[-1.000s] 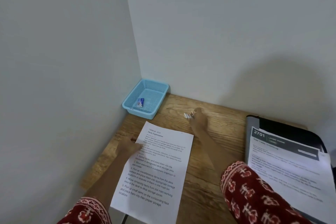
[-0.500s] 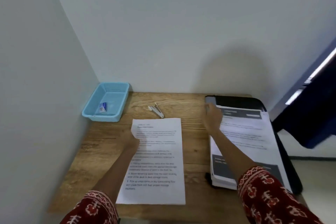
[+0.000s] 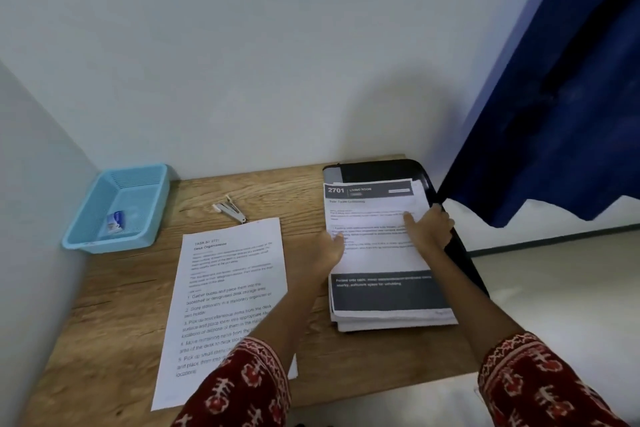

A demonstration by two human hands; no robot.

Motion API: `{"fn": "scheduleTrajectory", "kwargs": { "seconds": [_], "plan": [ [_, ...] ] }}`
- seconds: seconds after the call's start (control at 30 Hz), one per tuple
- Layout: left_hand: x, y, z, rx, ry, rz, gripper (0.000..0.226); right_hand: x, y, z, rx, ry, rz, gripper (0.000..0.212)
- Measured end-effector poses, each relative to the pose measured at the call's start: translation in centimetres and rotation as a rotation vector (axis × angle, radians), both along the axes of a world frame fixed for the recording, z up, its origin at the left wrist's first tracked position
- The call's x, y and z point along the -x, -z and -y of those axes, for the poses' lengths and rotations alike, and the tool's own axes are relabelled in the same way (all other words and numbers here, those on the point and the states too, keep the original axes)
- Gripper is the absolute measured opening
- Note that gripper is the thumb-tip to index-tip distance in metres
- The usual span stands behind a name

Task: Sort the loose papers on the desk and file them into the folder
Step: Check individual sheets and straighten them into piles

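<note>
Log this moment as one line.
left hand: on paper stack | right hand: at stack's right edge | single sheet: loose on desk

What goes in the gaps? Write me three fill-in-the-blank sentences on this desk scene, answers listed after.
1. Both hands, left hand and right hand, rest on the ____ of papers.
2. The basket in the corner is ____ in colour.
3. The stapler lies between the basket and the ____ folder.

Answers: stack; blue; black

Both sleeves point(image 3: 242, 388) are dark red — patterned in white and orange.
</note>
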State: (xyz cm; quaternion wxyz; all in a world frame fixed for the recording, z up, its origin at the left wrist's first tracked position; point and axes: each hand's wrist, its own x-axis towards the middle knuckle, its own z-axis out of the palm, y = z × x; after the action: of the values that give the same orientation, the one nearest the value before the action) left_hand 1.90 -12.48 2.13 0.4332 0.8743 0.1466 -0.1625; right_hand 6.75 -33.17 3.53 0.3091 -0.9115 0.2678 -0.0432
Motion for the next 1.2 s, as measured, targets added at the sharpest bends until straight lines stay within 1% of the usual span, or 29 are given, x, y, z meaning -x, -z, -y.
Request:
{"fn": "scheduleTrajectory", "kwargs": {
  "seconds": [0.03,0.1,0.17,0.23,0.3,0.37,0.47,0.53,0.6,0.67,0.7,0.73,0.8,0.83,0.87,0.97,1.0,1.07,1.2],
  "plan": [
    [-0.3,0.3,-0.2,-0.016,-0.032,0.005,0.060,-0.1,-0.3,-0.2,-0.058,-0.017,-0.008,0.062],
    [-0.4,-0.2,-0.3,-0.009,-0.125,0.011,0.047,-0.5,-1.1,-0.7,-0.163,-0.042,-0.040,0.056],
    [-0.4,-0.9,-0.5,0.095,-0.238,0.025,0.034,-1.0,-1.8,-1.3,-0.275,-0.084,-0.065,0.048],
    [-0.5,-1.5,-1.6,0.246,-0.366,0.053,0.033,-1.4,-2.3,-2.6,-0.374,-0.140,-0.071,0.046],
    [0.1,-2.2,-3.9,0.358,-0.467,0.058,0.032,-1.4,-2.9,-4.9,-0.403,-0.209,-0.097,0.045],
    [1.4,-2.9,-6.7,0.376,-0.540,0.062,0.029,-1.0,-3.5,-7.9,-0.406,-0.309,-0.130,0.042],
    [4.5,-3.5,-11.6,0.302,-0.598,0.012,0.028,0.6,-2.9,-13.0,-0.345,-0.463,-0.174,0.037],
    [6.9,-3.1,-14.4,0.148,-0.559,-0.090,0.031,2.4,-1.8,-16.0,-0.233,-0.561,-0.230,0.037],
    [9.0,-2.4,-16.4,-0.064,-0.547,-0.202,0.036,4.2,-0.8,-18.3,-0.082,-0.604,-0.297,0.049],
    [10.3,-1.6,-17.8,-0.296,-0.590,-0.260,0.049,5.6,-0.3,-19.9,0.043,-0.573,-0.314,0.065],
    [10.6,-1.4,-18.3,-0.353,-0.596,-0.258,0.057,6.0,-0.2,-20.7,0.055,-0.555,-0.325,0.071],
    [10.7,-1.6,-18.6,-0.371,-0.590,-0.248,0.064,6.1,0.0,-21.4,0.048,-0.549,-0.340,0.077],
    [10.9,-2.1,-19.1,-0.378,-0.570,-0.261,0.072,6.3,0.2,-22.8,0.029,-0.544,-0.370,0.080],
    [10.6,-1.9,-19.7,-0.390,-0.565,-0.262,0.071,6.2,0.4,-23.5,0.014,-0.531,-0.360,0.075],
    [10.6,-1.9,-20.2,-0.404,-0.559,-0.272,0.067,6.3,0.6,-24.1,0.005,-0.526,-0.355,0.066],
    [10.7,-1.0,-22.1,-0.439,-0.550,-0.291,0.053,7.2,1.1,-26.0,-0.059,-0.522,-0.332,0.031],
    [11.1,-0.9,-22.5,-0.446,-0.556,-0.281,0.049,7.7,1.1,-26.6,-0.091,-0.517,-0.327,0.023],
    [12.0,-0.9,-23.5,-0.445,-0.581,-0.257,0.043,8.2,1.2,-27.9,-0.074,-0.522,-0.306,0.023],
    [12.7,-0.9,-26.1,-0.399,-0.619,-0.155,0.043,9.0,0.9,-30.5,-0.022,-0.629,-0.343,0.026]
  ]
}}
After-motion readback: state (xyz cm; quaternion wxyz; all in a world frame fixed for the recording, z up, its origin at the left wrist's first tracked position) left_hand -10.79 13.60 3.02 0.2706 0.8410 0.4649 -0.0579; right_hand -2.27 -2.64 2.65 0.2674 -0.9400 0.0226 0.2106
